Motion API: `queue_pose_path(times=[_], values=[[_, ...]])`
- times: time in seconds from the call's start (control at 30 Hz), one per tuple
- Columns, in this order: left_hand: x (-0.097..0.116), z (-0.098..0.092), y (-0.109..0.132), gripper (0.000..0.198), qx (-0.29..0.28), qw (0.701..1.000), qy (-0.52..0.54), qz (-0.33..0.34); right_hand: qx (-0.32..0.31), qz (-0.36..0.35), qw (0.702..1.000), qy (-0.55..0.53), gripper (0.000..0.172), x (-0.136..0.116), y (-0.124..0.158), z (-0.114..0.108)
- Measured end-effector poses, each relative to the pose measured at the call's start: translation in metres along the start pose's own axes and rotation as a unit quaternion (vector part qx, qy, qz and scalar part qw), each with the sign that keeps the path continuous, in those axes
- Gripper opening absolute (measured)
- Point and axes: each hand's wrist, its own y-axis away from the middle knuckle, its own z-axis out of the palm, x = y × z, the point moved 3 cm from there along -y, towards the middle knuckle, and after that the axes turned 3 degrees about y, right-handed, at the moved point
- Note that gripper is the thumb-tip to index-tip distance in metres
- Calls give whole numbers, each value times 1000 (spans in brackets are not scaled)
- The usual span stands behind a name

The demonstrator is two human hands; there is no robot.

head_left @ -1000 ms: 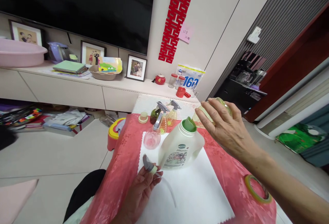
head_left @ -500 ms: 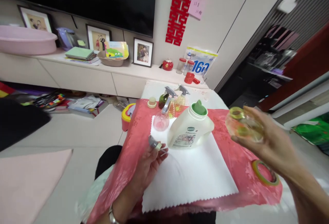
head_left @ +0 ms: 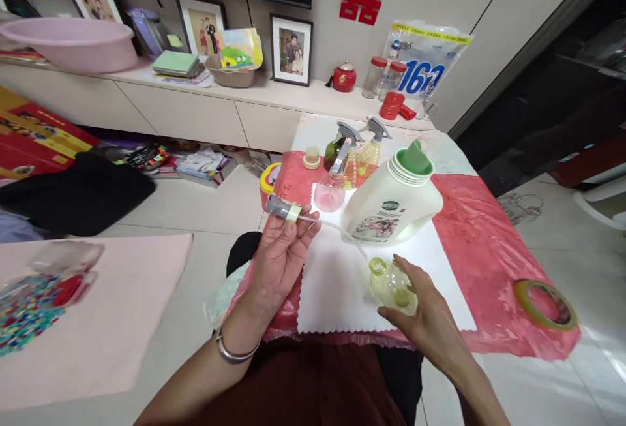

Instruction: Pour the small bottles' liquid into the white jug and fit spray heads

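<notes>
Head view: left hand (head_left: 282, 253) is raised over the near left edge of the bench (head_left: 489, 243), its grip pinched on a grey spray head (head_left: 281, 208) whose clear tube (head_left: 337, 230) runs out toward 4 o'clock. Right hand (head_left: 424, 318) rests low at the near edge of the white cloth (head_left: 337, 282), fingers curled around a small yellow-green bottle (head_left: 388, 282) lying tilted, its open neck pointing to 10 o'clock, just below the tube's end; the two are close but not touching. At 12 o'clock from the bottle stands a large white jug (head_left: 391, 207) with a green spout, on the cloth's far half. Beyond it at 11 o'clock cluster a pink spray bottle (head_left: 330, 191) and two more sprayers (head_left: 364, 152), with a small cap (head_left: 312, 157) beside them. A tape roll (head_left: 545, 304) lies at 3 o'clock near the red cover's right edge, well apart from the hands. Bare cloth lies between the hands, and bare red cover between jug and tape.
</notes>
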Motion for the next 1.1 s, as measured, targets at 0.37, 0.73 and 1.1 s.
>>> queue_pose_path(times=[0.37, 0.73, 1.1], values=[[-15, 18, 15, 32, -47, 996, -75, -10, -8, -7, 998, -67, 70, -21, -7, 11], [-39, 17, 27, 33, -110, 987, -108, -49, 44, -30, 992, -114, 65, -45, -16, 19], [-36, 10, 23, 35, -85, 988, -122, -44, 48, -38, 989, -138, 62, -43, -10, 25]])
